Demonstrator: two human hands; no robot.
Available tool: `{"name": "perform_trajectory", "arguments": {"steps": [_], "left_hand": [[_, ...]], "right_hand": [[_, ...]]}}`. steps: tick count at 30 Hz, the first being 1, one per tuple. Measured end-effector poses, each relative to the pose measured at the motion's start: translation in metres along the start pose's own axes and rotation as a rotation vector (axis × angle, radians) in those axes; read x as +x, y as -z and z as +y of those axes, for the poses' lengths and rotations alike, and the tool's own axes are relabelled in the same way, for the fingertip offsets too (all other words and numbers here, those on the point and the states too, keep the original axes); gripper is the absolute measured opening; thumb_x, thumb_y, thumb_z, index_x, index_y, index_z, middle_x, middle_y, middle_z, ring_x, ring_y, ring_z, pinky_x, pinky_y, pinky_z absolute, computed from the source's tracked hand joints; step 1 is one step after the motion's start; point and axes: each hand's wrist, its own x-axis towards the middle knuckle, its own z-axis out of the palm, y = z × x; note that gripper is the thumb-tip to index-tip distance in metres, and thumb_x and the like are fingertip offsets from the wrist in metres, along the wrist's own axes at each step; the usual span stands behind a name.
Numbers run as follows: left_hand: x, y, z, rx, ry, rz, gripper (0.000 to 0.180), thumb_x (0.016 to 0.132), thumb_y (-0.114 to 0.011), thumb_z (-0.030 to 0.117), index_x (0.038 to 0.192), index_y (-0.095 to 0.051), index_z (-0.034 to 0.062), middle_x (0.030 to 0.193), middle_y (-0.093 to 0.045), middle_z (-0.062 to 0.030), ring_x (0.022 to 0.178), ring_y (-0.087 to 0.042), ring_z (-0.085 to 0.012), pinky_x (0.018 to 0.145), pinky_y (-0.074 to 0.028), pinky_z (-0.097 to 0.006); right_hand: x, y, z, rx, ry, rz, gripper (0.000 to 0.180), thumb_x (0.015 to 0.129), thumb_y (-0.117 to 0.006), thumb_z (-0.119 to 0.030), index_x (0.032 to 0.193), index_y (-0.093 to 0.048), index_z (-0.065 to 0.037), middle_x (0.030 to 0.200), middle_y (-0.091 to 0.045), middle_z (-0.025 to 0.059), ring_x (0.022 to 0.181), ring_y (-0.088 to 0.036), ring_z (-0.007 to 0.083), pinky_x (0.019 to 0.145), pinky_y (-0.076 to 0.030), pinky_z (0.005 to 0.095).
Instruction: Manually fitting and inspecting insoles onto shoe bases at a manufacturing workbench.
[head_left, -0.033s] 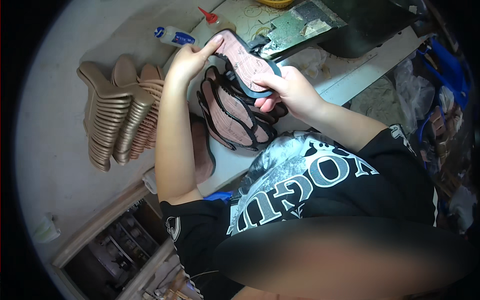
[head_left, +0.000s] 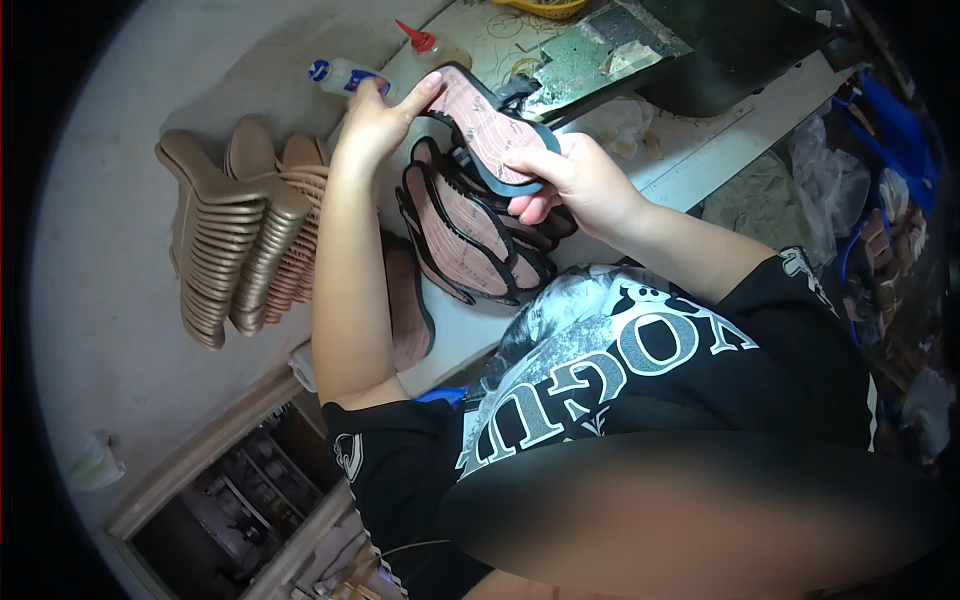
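Sandal sole, flat, reddish-brown with a black rim and black strap [head_left: 487, 130]: held tilted above the bench between both hands, face up, likely so its surface can be inspected. Left hand [head_left: 375, 115]: fingers extended, fingertips steadying the toe end. Right hand [head_left: 570, 180]: fingers curled closed around the heel end, bearing the weight. Directly beneath: overlapping pile of matching black-rimmed soles [head_left: 470, 235], within reach. Further left: stacked tan moulded soles [head_left: 235, 235], nested on edge. Behind: clear squeeze bottle with red nozzle [head_left: 430, 45] on the pale workbench [head_left: 700, 160].
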Motion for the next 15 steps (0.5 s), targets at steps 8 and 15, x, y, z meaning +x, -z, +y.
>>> {"name": "perform_trajectory", "arguments": {"steps": [8,15], "left_hand": [[0.015,0.016,0.041,-0.026,-0.605,-0.617,0.045,0.065,-0.081,0.030,0.095,-0.059,0.0054,0.097,-0.054,-0.0053,0.094,-0.049,-0.0160,0.082,-0.040,-0.028],[0.008,0.028,0.044,0.042,-0.492,-0.666,0.041,0.071,-0.079,0.032,0.087,-0.053,0.0048,0.073,-0.046,0.0004,0.067,-0.043,-0.0086,0.059,-0.038,-0.024]], "right_hand": [[0.012,-0.008,-0.002,0.019,-0.022,0.123,0.039,0.088,-0.061,-0.035,0.092,-0.063,0.003,0.080,-0.066,0.0112,0.064,-0.066,0.0146,0.057,-0.053,0.0221],[0.012,-0.006,-0.016,0.053,-0.152,0.065,0.042,0.090,-0.060,-0.034,0.096,-0.062,0.007,0.086,-0.067,0.0181,0.070,-0.069,0.0201,0.065,-0.056,0.0254]]}}
